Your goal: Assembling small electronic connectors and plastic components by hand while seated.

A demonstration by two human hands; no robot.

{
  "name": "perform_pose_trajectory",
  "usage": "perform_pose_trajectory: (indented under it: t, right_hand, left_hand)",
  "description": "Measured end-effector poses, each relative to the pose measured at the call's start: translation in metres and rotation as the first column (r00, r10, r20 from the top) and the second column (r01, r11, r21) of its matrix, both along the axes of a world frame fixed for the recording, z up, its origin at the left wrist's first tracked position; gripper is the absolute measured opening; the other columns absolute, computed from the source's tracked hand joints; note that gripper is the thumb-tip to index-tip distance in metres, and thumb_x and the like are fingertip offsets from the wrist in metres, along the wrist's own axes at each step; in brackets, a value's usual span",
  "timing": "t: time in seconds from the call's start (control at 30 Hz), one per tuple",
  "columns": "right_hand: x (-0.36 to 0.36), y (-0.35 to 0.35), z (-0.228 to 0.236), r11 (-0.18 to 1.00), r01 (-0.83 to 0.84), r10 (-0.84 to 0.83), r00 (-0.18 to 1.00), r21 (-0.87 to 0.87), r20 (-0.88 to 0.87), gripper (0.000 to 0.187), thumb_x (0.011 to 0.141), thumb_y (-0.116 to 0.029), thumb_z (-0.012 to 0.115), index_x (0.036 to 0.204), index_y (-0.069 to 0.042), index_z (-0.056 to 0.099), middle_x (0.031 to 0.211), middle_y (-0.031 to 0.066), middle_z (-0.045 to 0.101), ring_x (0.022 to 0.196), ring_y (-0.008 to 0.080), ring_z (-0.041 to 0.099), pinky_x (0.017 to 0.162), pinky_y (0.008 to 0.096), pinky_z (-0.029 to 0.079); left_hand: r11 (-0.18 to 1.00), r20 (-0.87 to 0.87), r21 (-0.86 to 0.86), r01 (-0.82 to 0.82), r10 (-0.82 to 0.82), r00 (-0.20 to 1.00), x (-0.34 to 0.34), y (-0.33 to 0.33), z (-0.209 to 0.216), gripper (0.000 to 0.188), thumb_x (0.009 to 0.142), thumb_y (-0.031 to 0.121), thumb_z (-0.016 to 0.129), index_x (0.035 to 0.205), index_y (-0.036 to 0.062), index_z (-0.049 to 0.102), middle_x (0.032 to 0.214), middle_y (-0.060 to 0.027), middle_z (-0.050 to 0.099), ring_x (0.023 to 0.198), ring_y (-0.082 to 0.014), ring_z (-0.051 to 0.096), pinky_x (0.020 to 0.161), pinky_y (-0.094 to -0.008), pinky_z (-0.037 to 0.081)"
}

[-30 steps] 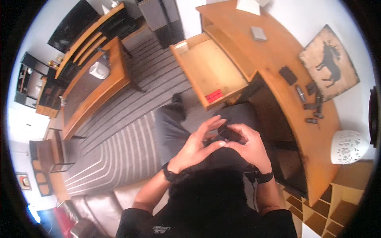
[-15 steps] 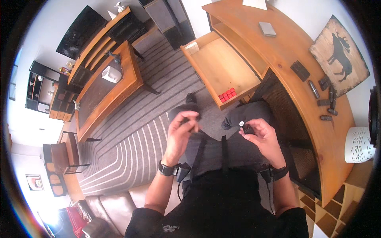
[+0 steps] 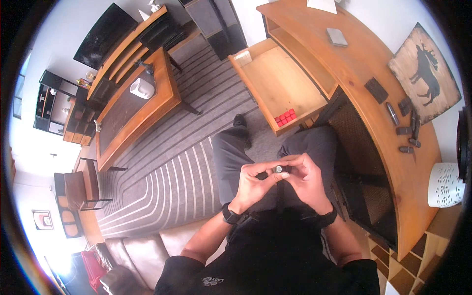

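Taking the open pale-wood drawer (image 3: 275,78) as reference. Seen on the near side of the drawer: bare left hand (image 3: 253,183) and bare right hand (image 3: 309,181), close together, with fingers of both curled and pinching a small dark cylindrical piece (image 3: 278,169) with a pale round end. Unable to see the full body of the piece behind the fingers. Noted inside the drawer, at the near end: clustered red cube-like blocks (image 3: 287,116). Noted right of the drawer: orange-brown wooden table (image 3: 351,73), bearing a black rectangular slab (image 3: 376,90).
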State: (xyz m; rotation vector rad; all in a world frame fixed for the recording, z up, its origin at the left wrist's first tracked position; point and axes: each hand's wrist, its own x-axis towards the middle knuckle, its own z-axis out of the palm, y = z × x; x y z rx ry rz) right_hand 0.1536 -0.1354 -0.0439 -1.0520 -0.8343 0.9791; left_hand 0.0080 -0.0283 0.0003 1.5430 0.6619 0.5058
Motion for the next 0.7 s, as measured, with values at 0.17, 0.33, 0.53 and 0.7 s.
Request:
perform_pose_trajectory:
  t: [0.17,0.33,0.53,0.7]
  right_hand:
    - [-0.004,0.005,0.015,0.999,0.052,-0.052,0.996,0.001,0.075,0.028,0.101,-0.003,0.07,0.125,-0.001,0.056,0.13,0.0149,0.062,0.112,0.0205,0.068,0.092,0.0355,0.06]
    - [0.028,-0.001,0.024,0.906,-0.407,0.337,0.86,-0.117,-0.384,0.05,0.115,-0.031,0.047,0.155,-0.001,0.042,0.127,0.0151,0.063,0.107,0.0227,0.07,0.084,0.0345,0.059]
    - [0.015,0.003,0.001,0.962,-0.263,0.209,0.887,-0.077,-0.412,0.025,0.101,0.002,0.067,0.124,-0.001,0.057,0.116,0.0138,0.068,0.099,0.021,0.072,0.081,0.0325,0.06]
    - [-0.019,0.012,-0.001,0.97,0.232,-0.236,0.971,0.073,0.048,0.036,0.087,0.016,0.076,0.113,0.003,0.055,0.112,0.0132,0.069,0.101,0.0177,0.073,0.08,0.0303,0.063]
  left_hand:
    - [0.995,0.049,0.002,-0.1,0.1,0.994,-0.003,0.008,0.002,0.028,0.088,0.005,0.085,0.115,0.0044,0.081,0.078,0.0018,0.072,0.067,-0.0029,0.06,0.066,-0.0229,0.05]
    - [0.999,0.051,-0.034,-0.019,0.021,0.999,-0.009,0.018,0.008,0.029,0.09,0.005,0.084,0.118,0.0044,0.08,0.074,0.0009,0.072,0.067,-0.0037,0.063,0.069,-0.0224,0.05]
    - [0.998,0.113,-0.022,-0.055,0.057,0.992,-0.004,0.013,0.004,0.025,0.089,0.007,0.086,0.112,0.0016,0.078,0.073,0.0002,0.071,0.068,-0.0054,0.066,0.069,-0.0229,0.051]
    - [0.976,0.132,-0.093,-0.195,0.206,0.97,0.001,0.011,-0.001,0.023,0.088,0.007,0.087,0.107,0.0,0.076,0.071,0.0007,0.069,0.067,-0.0057,0.064,0.067,-0.0228,0.05]
